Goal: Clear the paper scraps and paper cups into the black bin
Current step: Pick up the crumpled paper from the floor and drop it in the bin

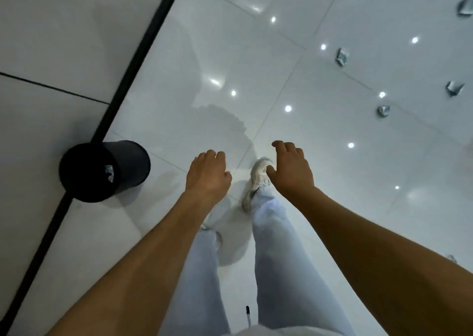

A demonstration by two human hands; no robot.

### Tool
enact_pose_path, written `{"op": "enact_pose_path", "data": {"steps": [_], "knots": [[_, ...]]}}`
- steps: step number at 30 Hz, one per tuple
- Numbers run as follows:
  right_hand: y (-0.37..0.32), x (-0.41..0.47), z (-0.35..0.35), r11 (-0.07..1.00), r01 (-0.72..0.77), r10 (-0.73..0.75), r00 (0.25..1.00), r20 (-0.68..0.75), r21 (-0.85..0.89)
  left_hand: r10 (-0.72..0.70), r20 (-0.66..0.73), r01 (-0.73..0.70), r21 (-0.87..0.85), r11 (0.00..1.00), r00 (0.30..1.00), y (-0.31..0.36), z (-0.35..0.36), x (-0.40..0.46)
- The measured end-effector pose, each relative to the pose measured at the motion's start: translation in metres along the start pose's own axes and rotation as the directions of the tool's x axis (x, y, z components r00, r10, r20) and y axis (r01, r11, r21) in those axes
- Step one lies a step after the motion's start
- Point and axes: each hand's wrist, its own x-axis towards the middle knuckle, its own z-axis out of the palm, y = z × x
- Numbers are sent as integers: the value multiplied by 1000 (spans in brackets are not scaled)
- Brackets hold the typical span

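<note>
Partly done, by my judgement: the black bin [102, 172], standing at the floor's [204, 54] left edge against the dark skirting line, already holds one crumpled scrap [109, 172]. Several paper scraps [342, 57] lie toward the floor's right edge. Left hand [207, 175] and right hand [291, 170] hang relaxed, each grip released.

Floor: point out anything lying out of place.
Four crumpled paper scraps lie loose on the glossy floor at upper right, far from the black bin. Both hands hold nothing.
</note>
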Motion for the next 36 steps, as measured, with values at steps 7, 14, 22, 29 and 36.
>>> {"op": "enact_pose_path", "data": {"steps": [7,14,22,29,36], "knots": [[84,37,-73,986,-99,113,988,-101,135,125,-8,-124,73,990,992,114,-41,62],[142,71,-118,949,-194,235,960,-149,247,249,14,-247,167,954,969,191,-76,125],[189,131,-184,845,-334,415,903,-116,418,332,85,-343,233,910,940,266,-132,211],[243,189,-234,741,-436,535,843,-56,512,394,123,-410,362,837,911,341,-191,302],[321,215,-251,665,-491,609,793,-27,562,420,238,-483,460,745,876,423,-183,352]]}}
